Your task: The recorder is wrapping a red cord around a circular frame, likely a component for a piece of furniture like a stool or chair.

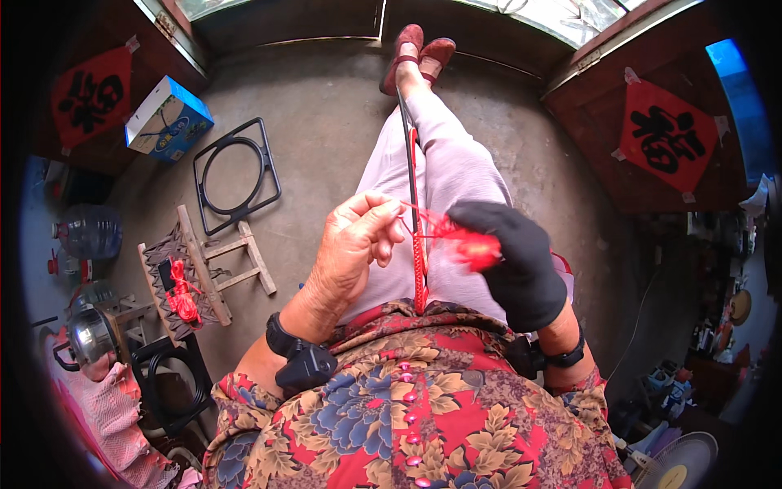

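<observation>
My bare left hand (355, 238) pinches a strand of red cord (428, 234) between thumb and fingers, above my lap. In a black glove, my right hand (517, 259) is closed round a blurred red bundle of cord (479, 251). Thin red strands run between the two hands. Under them, a narrow black frame (410, 167) lies lengthwise along my legs, from near the shins to my waist. Red cord wraps or weaves along its nearer part (419, 269); the exact pattern is too small to tell.
On the left, a wooden folding stool (199, 269) carries a red cord hank (183, 300). Beyond it lie a black square frame with a ring (269, 163) and a blue-white box (169, 122). A metal pot (94, 338) stands lower left, a fan (684, 460) lower right.
</observation>
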`<state>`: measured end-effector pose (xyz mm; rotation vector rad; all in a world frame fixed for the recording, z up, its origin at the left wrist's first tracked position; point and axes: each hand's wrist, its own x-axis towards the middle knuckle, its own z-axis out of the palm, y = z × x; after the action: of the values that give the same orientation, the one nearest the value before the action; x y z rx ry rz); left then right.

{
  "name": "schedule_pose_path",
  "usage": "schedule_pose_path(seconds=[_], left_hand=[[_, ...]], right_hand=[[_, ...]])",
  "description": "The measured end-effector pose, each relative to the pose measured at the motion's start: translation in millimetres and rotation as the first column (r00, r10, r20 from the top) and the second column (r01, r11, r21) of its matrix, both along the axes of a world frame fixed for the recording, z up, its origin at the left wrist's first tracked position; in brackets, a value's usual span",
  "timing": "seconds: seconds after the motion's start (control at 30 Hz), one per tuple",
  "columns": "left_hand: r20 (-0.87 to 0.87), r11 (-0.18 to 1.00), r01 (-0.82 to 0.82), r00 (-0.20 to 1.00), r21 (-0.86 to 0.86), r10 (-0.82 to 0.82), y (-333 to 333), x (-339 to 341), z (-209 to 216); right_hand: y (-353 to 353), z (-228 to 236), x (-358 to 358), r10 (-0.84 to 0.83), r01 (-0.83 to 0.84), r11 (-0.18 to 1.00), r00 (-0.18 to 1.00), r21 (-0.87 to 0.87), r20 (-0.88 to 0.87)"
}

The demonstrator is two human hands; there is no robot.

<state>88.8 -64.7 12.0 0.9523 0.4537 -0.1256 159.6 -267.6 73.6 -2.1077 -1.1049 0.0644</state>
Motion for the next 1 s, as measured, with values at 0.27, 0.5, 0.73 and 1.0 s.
schedule_pose_path(seconds=[0.27,0.5,0.73,1.0], left_hand=[[0.226,0.888,0.296,0.947,-0.353,-0.226,11.6,-12.8,14.3],[0.178,0.632,0.127,0.984,-0.764,0.017,3.9,-4.0,11.4],[0.110,0.751,0.091,0.994,-0.654,-0.025,32.6,-50.8,1.1],[-0.256,0.975,0.175,0.945,-0.136,-0.205,44.2,-97.4,2.7]], right_hand=[[-13.4,61.7,-6.5,0.496,0.534,0.497,0.471,0.683,-0.729],[-38.9,78.2,1.2,0.812,0.025,0.532,0.269,0.847,-0.518],[-14.2,-30.1,-8.6,-0.265,0.270,0.942,0.233,-0.199,-0.936],[18.7,-52.7,-31.4,-0.148,0.060,0.987,0.043,-0.146,-0.988]])
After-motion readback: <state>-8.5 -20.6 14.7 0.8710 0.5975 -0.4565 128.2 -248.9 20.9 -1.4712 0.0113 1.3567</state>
